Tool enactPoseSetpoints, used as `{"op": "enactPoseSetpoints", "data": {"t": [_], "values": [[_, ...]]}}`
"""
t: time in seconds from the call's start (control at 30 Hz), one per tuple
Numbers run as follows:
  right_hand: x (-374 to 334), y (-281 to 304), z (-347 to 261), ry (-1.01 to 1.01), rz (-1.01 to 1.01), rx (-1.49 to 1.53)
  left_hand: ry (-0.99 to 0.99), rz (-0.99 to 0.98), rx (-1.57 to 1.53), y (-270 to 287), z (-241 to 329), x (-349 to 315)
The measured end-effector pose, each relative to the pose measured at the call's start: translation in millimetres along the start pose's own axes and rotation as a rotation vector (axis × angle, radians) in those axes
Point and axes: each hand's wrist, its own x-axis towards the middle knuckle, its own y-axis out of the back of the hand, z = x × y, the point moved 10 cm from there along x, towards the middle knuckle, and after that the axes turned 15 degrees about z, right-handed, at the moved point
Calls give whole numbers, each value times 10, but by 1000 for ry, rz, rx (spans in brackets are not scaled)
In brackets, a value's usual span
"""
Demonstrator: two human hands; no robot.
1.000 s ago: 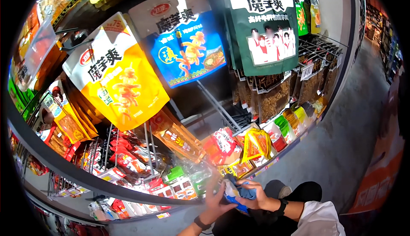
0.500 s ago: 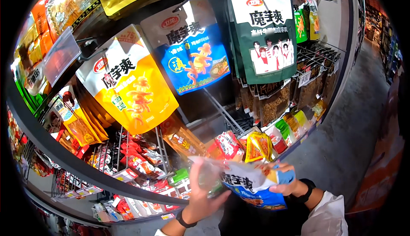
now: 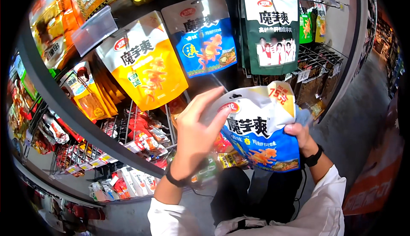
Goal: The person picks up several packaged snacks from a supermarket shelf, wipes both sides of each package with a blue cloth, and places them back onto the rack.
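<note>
In front of me is a white-and-blue snack pouch [image 3: 260, 129], tilted, with a hang hole at its top edge and a picture of orange food low on its front. My right hand [image 3: 302, 137] grips its right edge, thumb on the front; the other fingers are mostly hidden behind it. A light blue patch beside that hand is blurred. Around the pouch's upper left corner is my left hand [image 3: 192, 127], its thumb across the front and its fingers stretched along the top. A similar blue pouch [image 3: 205, 44] hangs on the rack beyond.
A yellow-and-white pouch [image 3: 145, 69] and a dark green pouch [image 3: 271, 44] hang beside the blue one. Small red packets [image 3: 143, 129] fill wire racks below. A curved dark shelf frame [image 3: 85, 120] crosses the left side. Grey floor [image 3: 337, 150] lies to the right.
The pouch has risen and turned its front more squarely toward me. My left hand has moved up to its upper left corner. My right hand has risen with it.
</note>
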Motion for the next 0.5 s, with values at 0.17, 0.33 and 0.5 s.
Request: {"op": "enactPoseSetpoints", "data": {"t": [0.17,0.33,0.5], "values": [[191,-136,-362,74,-35,122,285,-88,-9,-34,-232,197],[513,-172,-570,90,-9,211,220,-98,14,35,-68,539],[1025,45,-604,69,147,185,77,36,127,42,152,1032]]}}
